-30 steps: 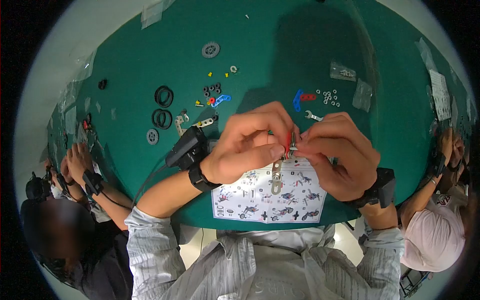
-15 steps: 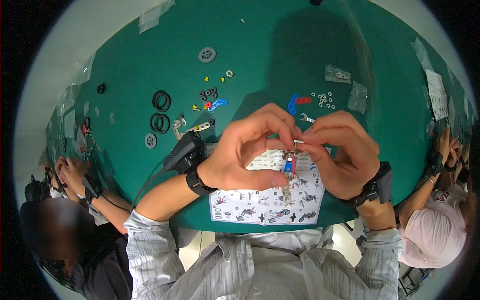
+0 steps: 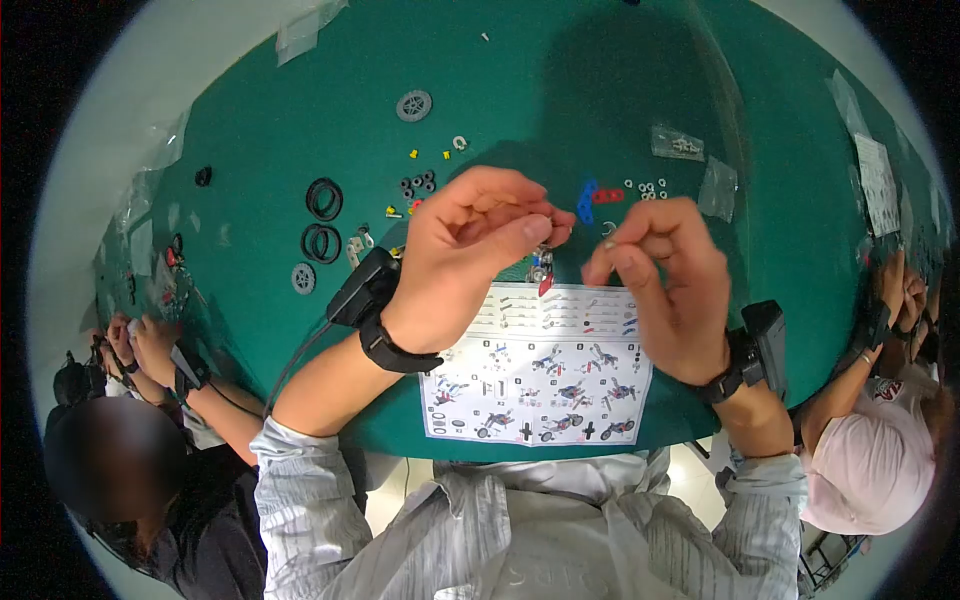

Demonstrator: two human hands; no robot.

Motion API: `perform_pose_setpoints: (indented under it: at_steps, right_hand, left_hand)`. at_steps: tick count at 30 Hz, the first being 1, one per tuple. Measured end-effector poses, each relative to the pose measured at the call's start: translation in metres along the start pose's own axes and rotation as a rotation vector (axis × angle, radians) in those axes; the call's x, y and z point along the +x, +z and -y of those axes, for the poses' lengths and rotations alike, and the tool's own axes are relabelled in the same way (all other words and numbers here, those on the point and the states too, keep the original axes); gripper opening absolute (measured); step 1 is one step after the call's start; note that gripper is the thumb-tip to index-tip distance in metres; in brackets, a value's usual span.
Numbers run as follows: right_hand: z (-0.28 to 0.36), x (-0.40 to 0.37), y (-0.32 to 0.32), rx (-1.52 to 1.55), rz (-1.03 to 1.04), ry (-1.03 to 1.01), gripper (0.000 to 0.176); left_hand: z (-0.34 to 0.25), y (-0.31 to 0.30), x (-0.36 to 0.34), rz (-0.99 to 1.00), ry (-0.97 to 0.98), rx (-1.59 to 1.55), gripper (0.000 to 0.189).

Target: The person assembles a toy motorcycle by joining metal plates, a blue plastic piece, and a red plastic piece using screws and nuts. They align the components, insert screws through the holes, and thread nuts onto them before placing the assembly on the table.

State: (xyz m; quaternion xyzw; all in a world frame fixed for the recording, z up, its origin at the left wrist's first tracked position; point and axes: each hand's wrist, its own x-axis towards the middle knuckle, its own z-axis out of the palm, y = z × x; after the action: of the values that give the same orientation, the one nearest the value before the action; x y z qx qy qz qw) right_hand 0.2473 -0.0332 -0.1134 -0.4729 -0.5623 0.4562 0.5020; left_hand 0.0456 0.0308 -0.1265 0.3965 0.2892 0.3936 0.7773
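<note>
My left hand (image 3: 465, 250) is closed, thumb against the fingers, around a small metal assembly with a red part (image 3: 544, 285); the fingers hide most of it. Apart from it, to the right, my right hand (image 3: 675, 290) is pinched at the fingertips, and whatever tiny thing may be between them is too small to name. Just beyond those fingertips lies a small wrench (image 3: 609, 229), partly covered. Below both hands, a printed instruction sheet (image 3: 535, 400) with model diagrams lies on the table.
On the green table (image 3: 480, 100) lie black tires (image 3: 323, 200), grey wheels (image 3: 413, 106), black rings (image 3: 418, 185), a blue strip (image 3: 587, 203), a red strip (image 3: 608, 196), nuts (image 3: 650, 188) and a bag of screws (image 3: 678, 142). People work at left (image 3: 150, 345) and right (image 3: 890, 290).
Both hands have moved up the table, off the sheet, and have separated. The assembly has gone up and left with my left hand. More of the sheet shows now.
</note>
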Motion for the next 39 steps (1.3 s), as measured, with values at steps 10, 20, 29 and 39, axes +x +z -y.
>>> perform_pose_setpoints:
  at_steps: [10,20,29,39]
  right_hand:
    - [0.016,0.004,0.001,-0.334,0.227,-0.022,0.019]
    - [0.011,0.017,-0.03,-0.769,0.215,-0.409,0.027]
    - [0.01,0.016,-0.032,-0.719,0.298,-0.427,0.031]
    - [0.028,0.01,-0.013,-0.456,0.173,-0.013,0.029]
  left_hand:
    - [-0.001,-0.003,-0.002,0.215,0.173,0.0,0.017]
    - [-0.013,-0.017,0.013,0.464,0.435,0.723,0.036]
    - [-0.008,-0.004,0.008,0.406,0.61,0.935,0.03]
    - [-0.014,0.001,0.0,0.24,0.565,0.953,0.027]
